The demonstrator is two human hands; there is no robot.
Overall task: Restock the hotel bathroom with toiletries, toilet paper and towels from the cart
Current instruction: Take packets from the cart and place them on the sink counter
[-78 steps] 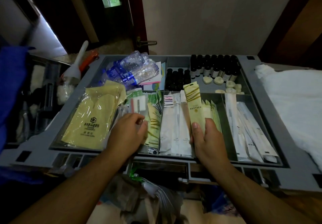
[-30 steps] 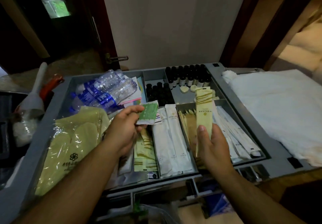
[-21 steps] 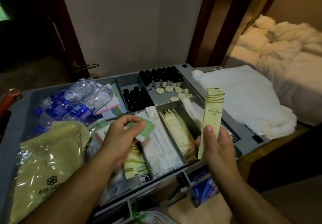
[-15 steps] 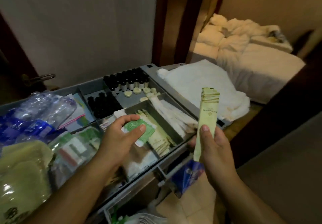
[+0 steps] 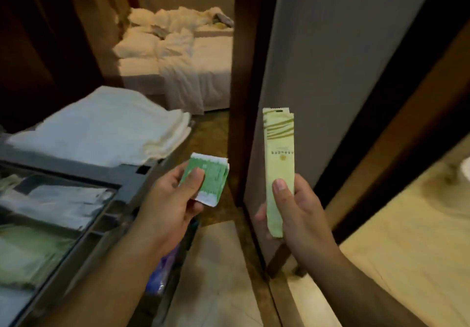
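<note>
**A:** Right, both hands loaded. The left hand [image 5: 167, 204] has fingers curled closed around a small green sachet [image 5: 208, 180], thumb pressed flat on its face. The right hand [image 5: 296, 214] is closed on a long pale-green packet [image 5: 279, 164], gripped low down and standing upright.

**B:** And the cart [image 5: 127, 181] sits off to the left, folded white towels [image 5: 101, 128] stacked on its top, tray compartments blurred beside them.

**A:** So where does this go wrong, you think?

**B:** That long packet, for me. The grip is near its bottom end, so most of it stands free above the thumb. Brush that grey door panel [image 5: 330, 72] just beside it and it may bend or slide out of the fingers.

**A:** The sachet looks safer, pinched across the middle.

**B:** Safer, yes, though slick wrapping under one thumb could slip if the hand relaxes. And nothing else is carried, so toilet paper and towels, I'd judge, need another trip.

**A:** The bright floor on the right may be the bathroom, though I cannot tell for sure.
</note>
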